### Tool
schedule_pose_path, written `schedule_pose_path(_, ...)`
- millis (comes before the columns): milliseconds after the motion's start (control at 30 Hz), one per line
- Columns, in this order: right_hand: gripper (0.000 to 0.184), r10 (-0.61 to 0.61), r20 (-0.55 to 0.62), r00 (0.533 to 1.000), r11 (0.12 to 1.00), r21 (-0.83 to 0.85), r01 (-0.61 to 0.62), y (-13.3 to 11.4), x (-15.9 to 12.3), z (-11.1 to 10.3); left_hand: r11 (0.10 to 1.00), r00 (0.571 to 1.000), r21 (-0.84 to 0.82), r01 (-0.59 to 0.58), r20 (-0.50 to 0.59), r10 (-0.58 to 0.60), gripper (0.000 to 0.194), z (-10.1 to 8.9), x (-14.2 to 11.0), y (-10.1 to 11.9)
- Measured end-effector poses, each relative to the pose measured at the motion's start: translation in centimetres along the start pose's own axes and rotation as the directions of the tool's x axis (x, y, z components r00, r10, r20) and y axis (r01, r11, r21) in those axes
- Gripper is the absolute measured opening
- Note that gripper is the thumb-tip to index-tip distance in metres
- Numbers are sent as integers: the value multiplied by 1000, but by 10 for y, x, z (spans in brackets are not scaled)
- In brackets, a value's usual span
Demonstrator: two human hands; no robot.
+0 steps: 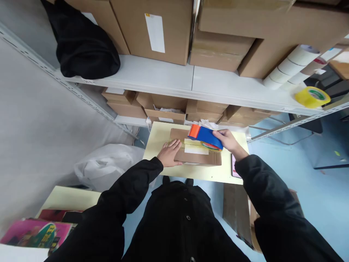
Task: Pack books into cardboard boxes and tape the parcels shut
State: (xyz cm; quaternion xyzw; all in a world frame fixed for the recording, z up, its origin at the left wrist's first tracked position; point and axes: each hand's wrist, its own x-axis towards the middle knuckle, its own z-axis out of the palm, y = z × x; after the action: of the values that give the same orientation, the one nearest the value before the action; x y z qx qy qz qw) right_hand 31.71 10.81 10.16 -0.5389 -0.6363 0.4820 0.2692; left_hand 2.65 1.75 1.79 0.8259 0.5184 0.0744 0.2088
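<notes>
A closed cardboard box (197, 159) lies on a small pale yellow table (156, 136). My left hand (170, 153) rests on the box's left end, fingers stretched out and lying flat. In my right hand (227, 141) is a blue tape dispenser (206, 135) with an orange front piece, held over the right part of the box. A roll of tape shows at its lower side. Yellowish tape (192, 142) runs along the top of the box, by a white label (196, 149). The dispenser hides part of the box top.
Behind the table stands a grey shelf (163, 71) with large cardboard boxes (174, 32), a black cloth bundle (84, 43) and a yellow tape roll (312, 97). A phone (235, 168) lies by the table's right edge. A white plastic bag (106, 163) is at left, an open carton (237, 211) below right.
</notes>
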Motion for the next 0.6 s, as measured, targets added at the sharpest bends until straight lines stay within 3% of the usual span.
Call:
schedule_pose_path(100,54,33,151,988,999,21,-37,-6,20,25,998,1000,-55,-14,0,14,94,-1,0,-5)
schedule_pose_path(233,53,112,190,975,993,15,-117,2,31,33,988,999,-150,-20,-40,14,91,0,1,-13)
schedule_pose_path(333,51,141,185,972,989,21,-148,12,32,31,957,992,-290,6,-119,-43,65,-3,3,-14)
schedule_pose_path(433,51,126,177,976,990,46,-136,22,33,28,875,949,-481,52,-249,-194,40,-11,9,-9)
schedule_pose_path(500,52,102,179,979,991,62,-114,27,33,26,740,902,-667,84,-265,-341,34,-17,17,-3)
schedule_pose_path(533,52,90,182,979,992,70,-104,29,33,25,629,882,-770,104,-221,-416,33,-21,22,0)
schedule_pose_path(600,54,70,191,979,993,77,-87,31,33,24,335,859,-926,173,-25,-512,32,-26,34,6)
